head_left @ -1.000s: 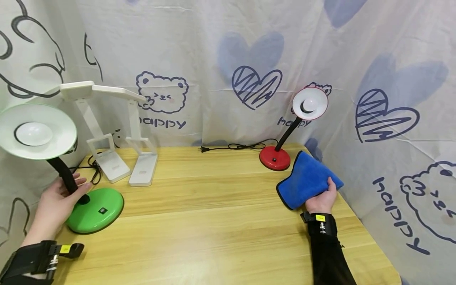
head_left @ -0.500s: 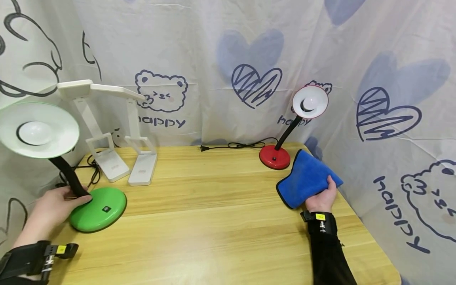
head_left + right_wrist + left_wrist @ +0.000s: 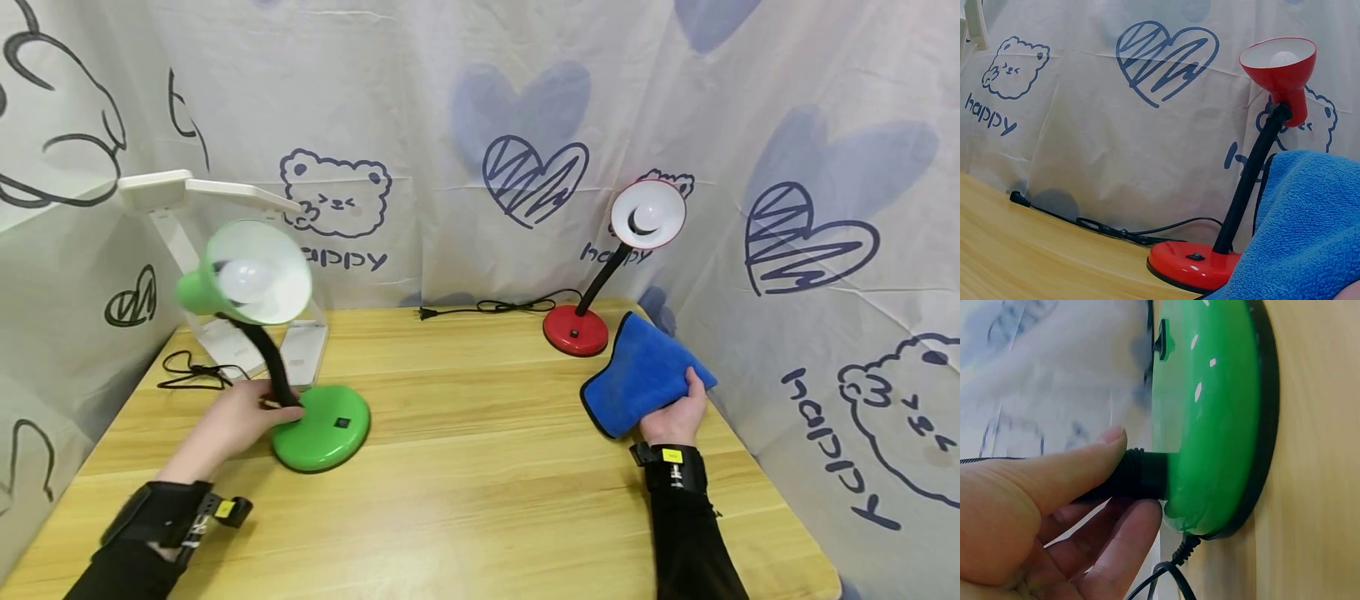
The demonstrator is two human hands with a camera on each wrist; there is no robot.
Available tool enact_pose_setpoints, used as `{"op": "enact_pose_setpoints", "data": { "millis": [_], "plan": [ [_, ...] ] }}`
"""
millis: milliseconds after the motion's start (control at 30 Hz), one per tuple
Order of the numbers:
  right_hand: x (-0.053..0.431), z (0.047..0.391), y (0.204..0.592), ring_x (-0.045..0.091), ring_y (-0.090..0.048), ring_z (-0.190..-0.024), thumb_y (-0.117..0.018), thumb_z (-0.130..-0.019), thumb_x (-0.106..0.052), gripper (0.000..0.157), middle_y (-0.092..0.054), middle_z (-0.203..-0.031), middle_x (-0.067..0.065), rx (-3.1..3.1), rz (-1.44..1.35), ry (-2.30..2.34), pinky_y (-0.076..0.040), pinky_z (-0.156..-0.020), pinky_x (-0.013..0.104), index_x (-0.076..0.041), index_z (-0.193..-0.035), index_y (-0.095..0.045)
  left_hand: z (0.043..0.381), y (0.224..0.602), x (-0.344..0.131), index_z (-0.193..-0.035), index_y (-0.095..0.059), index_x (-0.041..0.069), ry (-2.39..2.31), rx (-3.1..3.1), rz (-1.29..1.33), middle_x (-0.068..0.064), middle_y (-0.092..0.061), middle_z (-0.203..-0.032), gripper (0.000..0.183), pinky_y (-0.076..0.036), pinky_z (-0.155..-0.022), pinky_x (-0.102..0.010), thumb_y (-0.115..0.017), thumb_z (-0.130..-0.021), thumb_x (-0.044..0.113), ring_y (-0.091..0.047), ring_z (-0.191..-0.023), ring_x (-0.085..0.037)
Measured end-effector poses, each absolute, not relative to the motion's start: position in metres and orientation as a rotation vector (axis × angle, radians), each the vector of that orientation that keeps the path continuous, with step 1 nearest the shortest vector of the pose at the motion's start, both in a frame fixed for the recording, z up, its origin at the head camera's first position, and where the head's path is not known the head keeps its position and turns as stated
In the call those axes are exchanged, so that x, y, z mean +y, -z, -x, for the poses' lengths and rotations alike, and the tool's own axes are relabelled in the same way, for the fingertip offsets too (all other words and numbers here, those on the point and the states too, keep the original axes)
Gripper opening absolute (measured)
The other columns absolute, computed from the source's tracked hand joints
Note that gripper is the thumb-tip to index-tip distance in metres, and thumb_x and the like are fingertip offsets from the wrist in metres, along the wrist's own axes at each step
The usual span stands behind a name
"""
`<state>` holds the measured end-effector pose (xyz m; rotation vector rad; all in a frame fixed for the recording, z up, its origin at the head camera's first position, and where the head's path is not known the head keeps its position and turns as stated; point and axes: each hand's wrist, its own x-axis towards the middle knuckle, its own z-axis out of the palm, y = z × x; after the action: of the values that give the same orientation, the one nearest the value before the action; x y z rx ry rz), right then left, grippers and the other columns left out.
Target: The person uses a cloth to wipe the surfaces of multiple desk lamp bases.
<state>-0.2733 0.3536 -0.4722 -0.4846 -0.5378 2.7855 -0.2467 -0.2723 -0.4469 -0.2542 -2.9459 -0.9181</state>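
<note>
The person's left hand (image 3: 240, 412) is gripping the black neck (image 3: 272, 360) of a green gooseneck desk lamp (image 3: 322, 427), low by its base, well to the left of the red gooseneck desk lamp (image 3: 576, 332). The right hand (image 3: 678, 412) is pinching a black-edged blue cloth (image 3: 641, 375) just right of and in front of the red lamp. Two white folding desk lamps (image 3: 178, 242) are standing far left of it; a black cord (image 3: 1116, 234) is lying just left.

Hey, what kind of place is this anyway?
Probably a curtained-off workspace: printed fabric hangs behind and beside a wood-grain table, where a red lamp stands.
</note>
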Motion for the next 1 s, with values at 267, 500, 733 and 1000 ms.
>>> {"op": "enact_pose_setpoints", "data": {
  "millis": [267, 500, 733, 1000],
  "plan": [
    [0.353, 0.274, 0.473, 0.01, -0.031, -0.135, -0.072, -0.085, -0.037, 0.078, -0.033, -0.147, -0.019, -0.526, 0.538, -2.753, -0.023, -0.112, 0.031, -0.043, -0.144, -0.023, 0.269, 0.452, -0.199, -0.1, -0.07, 0.017, 1.054, -2.945, 0.357, -0.004, -0.071, -0.1, 0.023, -0.052, -0.081, -0.043, -0.074, -0.086, 0.035, -0.067, -0.095, -0.026],
    [0.354, 0.275, 0.472, 0.01, -0.033, -0.134, -0.072, -0.085, -0.036, 0.074, -0.036, -0.146, -0.017, -0.523, 0.504, -2.77, -0.025, -0.112, 0.032, -0.041, -0.143, -0.026, 0.273, 0.454, -0.153, -0.102, -0.069, 0.019, 1.181, -2.956, 0.428, -0.002, -0.07, -0.102, 0.024, -0.053, -0.075, -0.035, -0.074, -0.085, 0.035, -0.067, -0.094, -0.022],
    [0.351, 0.274, 0.468, 0.01, -0.034, -0.134, -0.07, -0.086, -0.036, 0.071, -0.037, -0.146, -0.018, -0.52, 0.505, -2.769, -0.024, -0.112, 0.03, -0.04, -0.143, -0.027, 0.275, 0.449, -0.163, -0.115, -0.067, 0.017, 1.119, -3.001, 0.574, -0.005, -0.067, -0.114, 0.024, -0.053, -0.075, -0.035, -0.067, -0.092, 0.025, -0.066, -0.094, -0.02],
    [0.35, 0.273, 0.466, 0.01, -0.035, -0.133, -0.069, -0.088, -0.034, 0.067, -0.038, -0.145, -0.017, -0.525, 0.493, -2.768, -0.025, -0.111, 0.031, -0.039, -0.142, -0.029, 0.281, 0.462, -0.172, -0.116, -0.065, 0.016, 1.054, -3.102, 0.557, -0.004, -0.068, -0.093, 0.027, -0.049, -0.066, -0.034, -0.056, -0.099, 0.034, -0.063, -0.067, -0.016]
  ]
}}
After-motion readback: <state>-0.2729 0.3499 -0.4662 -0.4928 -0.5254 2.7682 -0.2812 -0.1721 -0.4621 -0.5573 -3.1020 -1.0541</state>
